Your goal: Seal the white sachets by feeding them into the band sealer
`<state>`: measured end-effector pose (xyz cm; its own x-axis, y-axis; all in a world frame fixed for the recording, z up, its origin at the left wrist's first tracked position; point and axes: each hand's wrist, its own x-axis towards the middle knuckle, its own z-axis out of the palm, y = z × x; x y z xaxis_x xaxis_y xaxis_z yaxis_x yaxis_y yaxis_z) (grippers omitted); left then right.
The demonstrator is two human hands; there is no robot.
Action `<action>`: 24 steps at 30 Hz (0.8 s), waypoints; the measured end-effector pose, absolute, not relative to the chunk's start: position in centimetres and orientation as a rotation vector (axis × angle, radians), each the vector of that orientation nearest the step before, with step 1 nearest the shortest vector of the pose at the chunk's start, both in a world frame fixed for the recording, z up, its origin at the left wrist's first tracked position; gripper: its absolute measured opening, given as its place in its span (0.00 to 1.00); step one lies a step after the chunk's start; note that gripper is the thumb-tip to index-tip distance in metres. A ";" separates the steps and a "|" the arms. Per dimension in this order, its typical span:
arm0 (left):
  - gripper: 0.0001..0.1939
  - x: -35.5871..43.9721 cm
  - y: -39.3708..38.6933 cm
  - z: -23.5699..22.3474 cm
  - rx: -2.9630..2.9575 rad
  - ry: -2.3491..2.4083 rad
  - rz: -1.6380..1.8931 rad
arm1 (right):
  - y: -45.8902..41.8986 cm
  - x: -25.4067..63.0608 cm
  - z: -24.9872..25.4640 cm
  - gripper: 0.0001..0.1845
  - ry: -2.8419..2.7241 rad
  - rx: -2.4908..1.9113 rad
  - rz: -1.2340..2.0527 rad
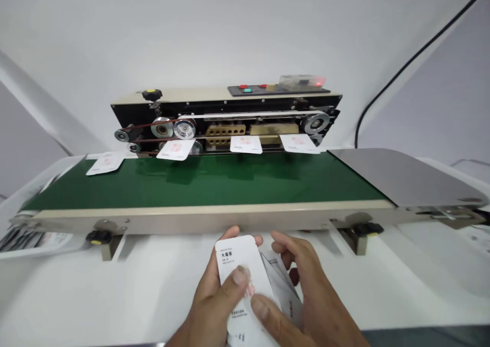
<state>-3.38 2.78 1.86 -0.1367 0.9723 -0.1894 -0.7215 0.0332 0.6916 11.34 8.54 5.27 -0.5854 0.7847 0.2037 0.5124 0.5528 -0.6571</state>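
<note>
Low in the middle of the view, my left hand grips a white printed sachet, its thumb pressed on the face. Further white sachets fan out behind it, partly covered. My right hand closes around these from the right, its thumb on the front sachet's lower part. Beyond my hands stands a band sealing machine with a green conveyor belt. Three white sachets, at left, middle and right, stick out from its sealing band. Another sachet lies toward the belt's left end.
A metal plate extends the belt on the right. At the left end, a white bin holds several sachets. Black knobs sit on the conveyor's front supports. A black cable runs down the right wall. The white table lies beneath.
</note>
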 end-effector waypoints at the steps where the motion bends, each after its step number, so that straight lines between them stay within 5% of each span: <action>1: 0.33 -3.2 2.6 2.0 0.389 0.789 1.527 | 8.7 11.4 5.2 0.34 -2.305 -1.083 0.775; 5: 0.38 -2.9 1.6 2.5 0.470 0.800 1.441 | 9.0 11.9 5.8 0.36 -2.329 -1.151 0.953; 12: 0.22 -3.1 1.2 3.7 0.638 1.008 1.209 | 10.1 12.4 7.5 0.23 -2.305 -1.024 1.271; 16: 0.25 -2.7 1.4 3.3 0.696 1.026 1.104 | 10.4 12.5 7.2 0.24 -2.216 -1.058 1.313; 21: 0.32 -2.1 2.1 2.2 0.697 0.999 1.129 | 10.1 12.9 6.5 0.10 -2.039 -1.091 1.188; 24: 0.30 -1.8 2.7 1.1 0.695 0.911 1.254 | 11.3 13.8 7.6 0.14 -1.668 -1.110 1.236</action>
<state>-1.84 2.72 1.13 0.0614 0.9796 -0.1913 -0.4845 0.1969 0.8523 13.79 11.35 7.57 -0.3262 0.9419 0.0802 0.1973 0.1508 -0.9687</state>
